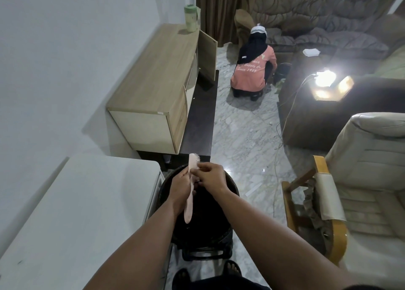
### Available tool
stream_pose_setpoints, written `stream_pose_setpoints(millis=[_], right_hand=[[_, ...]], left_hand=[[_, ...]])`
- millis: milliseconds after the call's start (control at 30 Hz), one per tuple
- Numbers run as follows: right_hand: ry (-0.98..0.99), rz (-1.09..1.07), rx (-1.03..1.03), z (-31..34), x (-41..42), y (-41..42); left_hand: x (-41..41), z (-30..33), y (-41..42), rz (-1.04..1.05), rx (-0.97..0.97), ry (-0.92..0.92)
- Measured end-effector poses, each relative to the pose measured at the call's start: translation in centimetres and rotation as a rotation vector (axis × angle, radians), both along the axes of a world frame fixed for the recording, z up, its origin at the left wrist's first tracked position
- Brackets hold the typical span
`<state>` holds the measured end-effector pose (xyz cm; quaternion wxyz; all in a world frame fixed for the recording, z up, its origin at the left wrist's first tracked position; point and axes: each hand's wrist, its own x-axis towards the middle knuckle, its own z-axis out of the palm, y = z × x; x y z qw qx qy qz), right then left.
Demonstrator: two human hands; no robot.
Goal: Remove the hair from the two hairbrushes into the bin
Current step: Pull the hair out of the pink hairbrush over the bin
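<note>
A pale pink hairbrush (189, 204) is held upright over the dark round bin (232, 193). My left hand (180, 186) grips the brush around its middle, with the handle pointing down toward me and the bristles facing right. My right hand (211, 174) is at the bristles, its fingers pinching at them near the top of the head. Any hair between the fingers is too fine to make out. Only this one brush is in view.
A white table (72, 213) stands at my left, touching the bin. A wooden cabinet (151, 92) lies further along the wall. An armchair (355, 186) with wooden arms is on the right. A person (252, 68) crouches on the marble floor far ahead near a bright lamp (324, 79).
</note>
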<state>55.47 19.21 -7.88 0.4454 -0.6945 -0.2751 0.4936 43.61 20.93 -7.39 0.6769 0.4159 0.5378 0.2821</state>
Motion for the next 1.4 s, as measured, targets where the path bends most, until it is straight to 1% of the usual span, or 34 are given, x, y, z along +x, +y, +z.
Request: stream_pose_setpoints(millis=[67, 133, 200, 267, 333, 400, 467, 533, 600, 633, 667, 700, 767, 867, 967, 1033, 1100, 1133, 1233, 1267, 1333, 1400], right_hand=[[-0.178, -0.012, -0.030, -0.8, 0.3, 0.2], [-0.226, -0.059, -0.081, -1.0, 0.8, 0.4], [-0.174, -0.184, -0.144, -0.9, 1.5, 0.5], [-0.180, -0.270, -0.232, -1.2, 3.2, 0.3], [-0.187, -0.289, -0.306, -1.5, 5.2, -0.3], [-0.199, -0.259, -0.365, -1.3, 6.4, -1.0], [-0.198, -0.216, -0.325, -1.1, 6.0, -1.2], [-0.105, -0.135, -0.201, -0.6, 4.1, -1.0], [0.000, -0.034, -0.103, -0.3, 1.6, -0.8], [0.016, -0.040, -0.065, -0.5, 0.7, -0.7], [-0.028, -0.077, -0.051, -0.4, 0.2, -0.8], [-0.111, -0.113, -0.046, -0.5, 0.3, -0.9], [-0.265, -0.118, -0.104, -0.9, 1.2, -1.3], [-0.320, -0.071, -0.191, -0.9, 1.8, -1.5], [-0.295, -0.074, -0.258, -1.9, 1.4, -1.0], [-0.213, -0.150, -0.329, -2.5, 2.5, -0.9], [-0.135, -0.208, -0.370, -2.9, 4.3, -1.2], [-0.109, -0.167, -0.388, -3.0, 4.9, -1.4], [-0.034, 0.098, -0.428, -2.9, 4.5, -2.0], [-0.086, 0.166, -0.425, -2.6, 4.2, -2.1], [-0.269, 0.268, -0.364, -2.2, 3.7, -1.9], [-0.358, 0.397, -0.334, -1.8, 3.2, -1.6]], left_hand=[[0.1, 0.2, 0.2, -0.057, 0.024, 0.100], [0.0, 0.3, 0.4, -0.106, 0.022, 0.156], [-0.3, 0.5, 0.4, -0.166, -0.006, 0.131], [-0.7, 0.6, 0.2, -0.231, -0.055, 0.058], [-1.3, 0.6, 0.0, -0.223, -0.107, -0.031], [-2.1, 0.5, 0.2, -0.161, -0.143, -0.041], [-2.4, 0.2, 0.6, -0.100, -0.146, -0.006], [-2.2, 0.3, 0.7, -0.080, -0.130, 0.024], [-1.4, 0.5, 0.4, -0.100, -0.150, -0.009], [-1.1, 0.6, 0.3, -0.126, -0.181, -0.054], [-1.1, 0.7, 0.3, -0.155, -0.223, -0.100], [-1.4, 0.9, 0.4, -0.189, -0.274, -0.134], [-2.7, 1.1, 0.9, -0.271, -0.377, -0.136], [-4.4, 0.8, 1.7, -0.350, -0.468, -0.098], [-5.3, 0.2, 1.9, -0.334, -0.507, -0.100], [-6.0, 0.6, 1.8, -0.329, -0.509, -0.128], [-6.5, 1.0, 1.8, -0.258, -0.471, -0.108], [-6.8, 0.9, 1.9, -0.196, -0.422, -0.066], [-6.4, 0.0, 2.0, -0.047, -0.300, 0.065], [-6.0, -0.3, 1.8, -0.026, -0.292, 0.081], [-4.9, -0.4, 1.3, 0.017, -0.298, 0.070], [-3.9, -0.3, 0.8, 0.056, -0.239, 0.104]])
